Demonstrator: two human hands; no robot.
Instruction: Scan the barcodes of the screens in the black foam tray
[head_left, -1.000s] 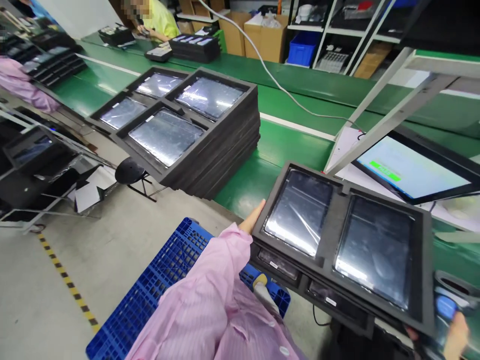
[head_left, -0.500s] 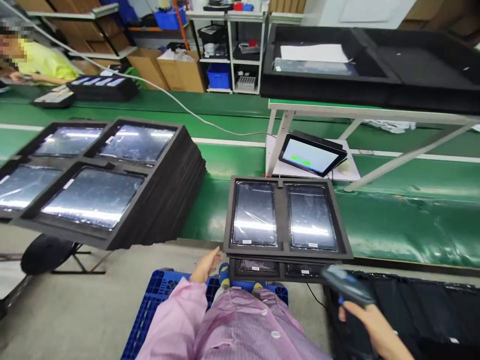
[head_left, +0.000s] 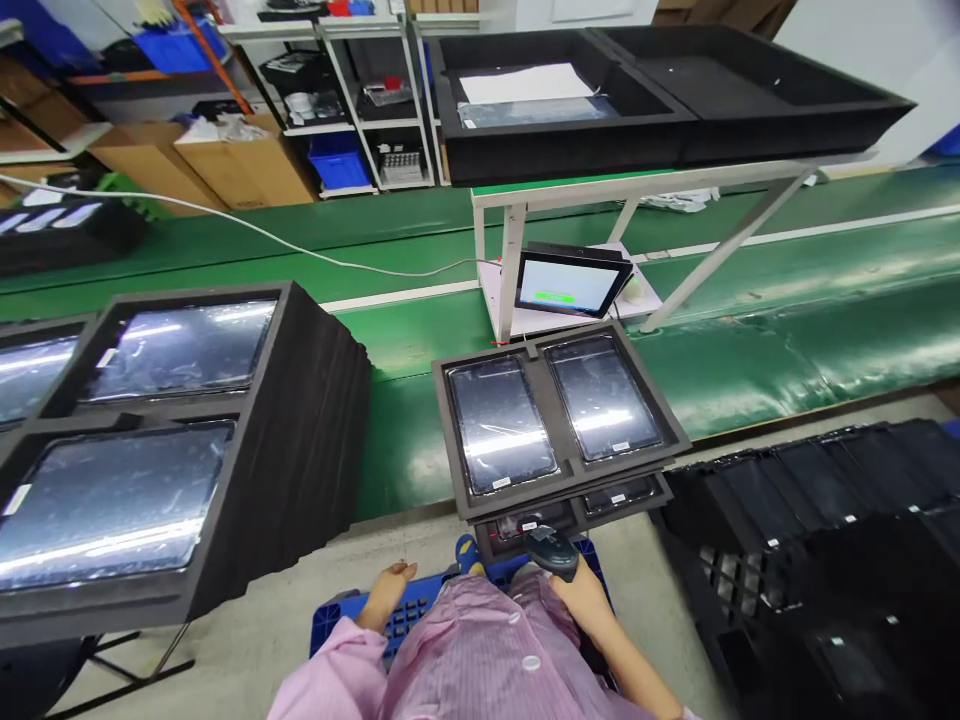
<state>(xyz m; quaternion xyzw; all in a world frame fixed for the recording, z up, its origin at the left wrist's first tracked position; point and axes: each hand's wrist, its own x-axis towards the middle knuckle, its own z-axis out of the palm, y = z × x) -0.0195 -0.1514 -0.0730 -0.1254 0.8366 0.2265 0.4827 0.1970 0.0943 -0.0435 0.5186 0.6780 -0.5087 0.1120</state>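
Note:
My right hand [head_left: 585, 603] is closed around a dark handheld barcode scanner [head_left: 553, 549], whose head points at the lower black foam tray [head_left: 592, 503] at the belt's near edge. A red scan glow shows on a label there. On top lies another black foam tray [head_left: 564, 458] with two wrapped tablets, the left tablet [head_left: 500, 423] and the right tablet [head_left: 602, 397]. My left hand [head_left: 385, 590] hangs loose and empty over the blue plastic pallet [head_left: 352, 612], apart from the trays.
A tall stack of foam trays [head_left: 300, 440] with tablets stands on the left. A lit monitor [head_left: 566, 283] sits under a white frame shelf [head_left: 637, 185] carrying big black trays. Black crates [head_left: 817, 560] fill the right floor. A green conveyor belt [head_left: 787, 330] runs across.
My right hand brought the scanner in from the lower right to the front of the trays. My left hand dropped away from the tray's left edge. The view swung right.

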